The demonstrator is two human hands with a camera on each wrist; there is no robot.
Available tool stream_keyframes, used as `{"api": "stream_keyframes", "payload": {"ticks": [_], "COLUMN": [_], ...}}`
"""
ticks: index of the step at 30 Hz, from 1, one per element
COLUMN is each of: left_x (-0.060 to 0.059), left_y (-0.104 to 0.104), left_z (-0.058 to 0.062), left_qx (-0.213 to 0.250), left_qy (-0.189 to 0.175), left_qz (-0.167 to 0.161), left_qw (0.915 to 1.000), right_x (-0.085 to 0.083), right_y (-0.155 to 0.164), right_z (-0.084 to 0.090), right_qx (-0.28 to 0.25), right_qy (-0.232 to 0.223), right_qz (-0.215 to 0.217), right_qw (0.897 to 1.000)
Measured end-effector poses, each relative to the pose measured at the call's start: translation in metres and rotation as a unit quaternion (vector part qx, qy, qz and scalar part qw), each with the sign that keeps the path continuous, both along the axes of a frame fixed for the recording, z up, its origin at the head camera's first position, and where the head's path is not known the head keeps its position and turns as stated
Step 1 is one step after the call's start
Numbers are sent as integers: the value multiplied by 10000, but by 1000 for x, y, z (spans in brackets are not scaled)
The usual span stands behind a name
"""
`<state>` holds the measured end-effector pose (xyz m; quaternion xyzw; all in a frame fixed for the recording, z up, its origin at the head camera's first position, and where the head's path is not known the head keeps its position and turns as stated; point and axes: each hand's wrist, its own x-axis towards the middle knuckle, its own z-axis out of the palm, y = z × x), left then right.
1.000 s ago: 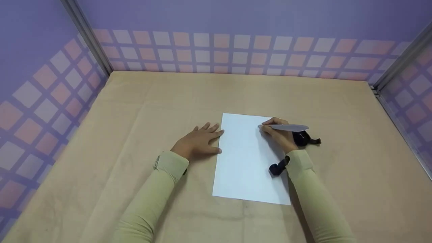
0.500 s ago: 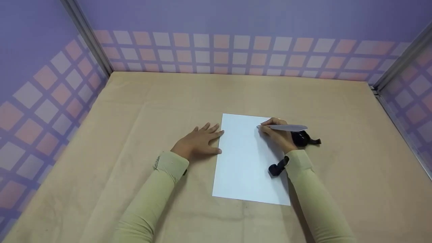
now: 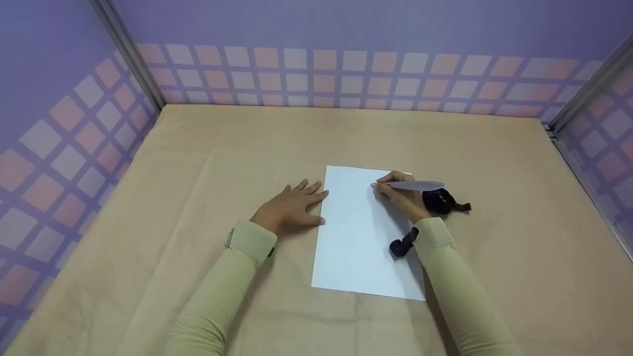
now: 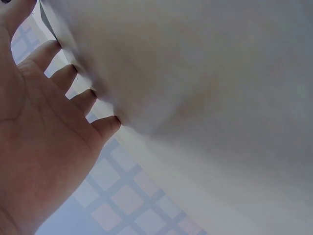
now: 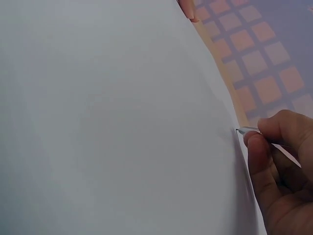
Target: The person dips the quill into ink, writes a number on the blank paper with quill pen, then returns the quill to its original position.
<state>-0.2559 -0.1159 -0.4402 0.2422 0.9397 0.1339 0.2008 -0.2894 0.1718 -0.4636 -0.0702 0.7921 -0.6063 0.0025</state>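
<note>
White paper (image 3: 363, 232) lies flat on the tan table cover (image 3: 198, 163), a little to the right of the table's middle, its long sides running from near edge to far edge with a slight tilt. At about one o'clock on the sheet, close to its far right corner, the right hand (image 3: 403, 198) holds a grey pen (image 3: 413, 185): thumb and fingers are curled round the barrel near the tip, and the barrel points out toward three o'clock. In the right wrist view the pen tip (image 5: 239, 130) meets the paper (image 5: 122, 122), with the curled fingers (image 5: 257, 152) just behind it. No marks can be made out on the sheet.

At nine o'clock from the paper, the left hand (image 3: 292, 207) lies flat on the table cover, palm down and fingers spread straight, holding nothing; its fingertips reach the sheet's left edge near the far corner. The left wrist view shows the same hand (image 4: 44, 142) with its fingers pressed against the surface.

At three o'clock from the right hand, just beyond the paper's right edge, a small black object (image 3: 445, 201) sits on the cover; what it is cannot be told. Both arms wear pale green sleeves (image 3: 222, 291). Purple walls with a pink and white checked band (image 3: 321, 74) close in the table at nine, twelve and three o'clock.
</note>
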Motion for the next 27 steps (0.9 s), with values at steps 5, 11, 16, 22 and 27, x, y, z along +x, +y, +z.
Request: {"api": "stream_keyframes", "payload": {"ticks": [5, 11, 16, 22, 27], "left_x": [-1, -1, -1, 0, 2], "left_y": [0, 0, 0, 0, 0], "left_z": [0, 0, 0, 1, 2], "left_qx": [-20, -5, 13, 40, 43], "left_qy": [3, -14, 10, 29, 72], "left_qz": [-16, -2, -20, -22, -36], "left_qw": [10000, 10000, 10000, 10000, 10000], "right_x": [-2, -3, -1, 5, 10], "right_y": [-2, -5, -8, -14, -19], "right_z": [-3, -4, -2, 10, 20], "right_qx": [-3, -42, -181, -534, -419], "right_qy": [-65, -149, -120, -209, -248], "right_qz": [-26, -23, 118, 287, 285], "right_qw": [10000, 9999, 9997, 9979, 9984]}}
